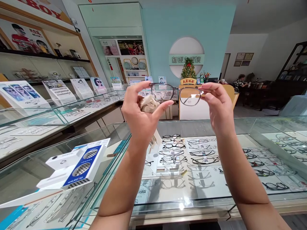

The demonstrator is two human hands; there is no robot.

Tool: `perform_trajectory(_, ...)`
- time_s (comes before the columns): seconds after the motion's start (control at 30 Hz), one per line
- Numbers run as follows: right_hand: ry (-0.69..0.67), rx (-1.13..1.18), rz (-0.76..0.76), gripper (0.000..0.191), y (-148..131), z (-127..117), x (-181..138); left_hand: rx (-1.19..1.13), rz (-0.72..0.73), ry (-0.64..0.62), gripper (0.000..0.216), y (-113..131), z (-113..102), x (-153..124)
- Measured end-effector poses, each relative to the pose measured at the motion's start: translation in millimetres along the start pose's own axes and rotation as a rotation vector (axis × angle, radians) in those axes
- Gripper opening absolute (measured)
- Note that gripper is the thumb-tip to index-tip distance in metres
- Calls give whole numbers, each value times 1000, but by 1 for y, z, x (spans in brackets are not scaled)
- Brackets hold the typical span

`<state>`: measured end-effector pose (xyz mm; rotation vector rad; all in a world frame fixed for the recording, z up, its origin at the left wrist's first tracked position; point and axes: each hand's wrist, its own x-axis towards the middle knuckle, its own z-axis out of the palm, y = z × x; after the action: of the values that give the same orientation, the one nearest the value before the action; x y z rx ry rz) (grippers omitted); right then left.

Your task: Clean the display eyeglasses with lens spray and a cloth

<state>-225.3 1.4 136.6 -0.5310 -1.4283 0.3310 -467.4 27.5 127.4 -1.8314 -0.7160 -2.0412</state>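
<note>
A pair of eyeglasses point(176, 89) with thin dark rims is held up at arm's length, above the glass display counter. My left hand point(141, 110) grips the frame's left edge with a fingertip, its thumb stretched out beneath the lens. A crumpled beige cloth point(149, 104) is tucked in the same palm, and part of it hangs below the hand. On the other side, my right hand point(219, 103) pinches the eyeglasses near the right hinge. Both lenses are see-through, with the room visible behind them.
Below my arms, the glass counter point(182, 199) holds rows of spectacle frames point(175, 146). A blue and white display box point(83, 164) stands on the left. More glass cases point(93, 102) run along the left wall. Farther back are a white desk point(192, 110) and a seated person point(240, 83).
</note>
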Motion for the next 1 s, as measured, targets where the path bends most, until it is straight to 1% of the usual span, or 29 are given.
perform_trajectory(0.07,35,-199,-133,44,-4,5,-6,21,1,69,64,-1,1,-1)
perform_trajectory(0.1,43,-286,-177,47,-6,7,-9,27,-3,85,63,-1,1,-1)
perform_trajectory(0.2,50,-425,-239,47,-10,13,-16,15,-37,91,61,2,1,-1)
perform_trajectory(0.37,74,-432,-285,45,-9,17,-18,-17,-90,93,60,5,3,-1)
perform_trajectory(0.5,85,-447,-283,47,-6,17,-17,-14,-124,101,59,5,5,-3)
perform_trajectory(0.7,113,-407,-286,47,4,14,-13,-99,-190,19,62,7,3,-1)
perform_trajectory(0.8,124,-412,-275,47,8,13,-12,-125,-232,1,64,8,3,0)
perform_trajectory(1.0,135,-442,-259,46,4,11,-12,-124,-264,-30,56,6,4,1)
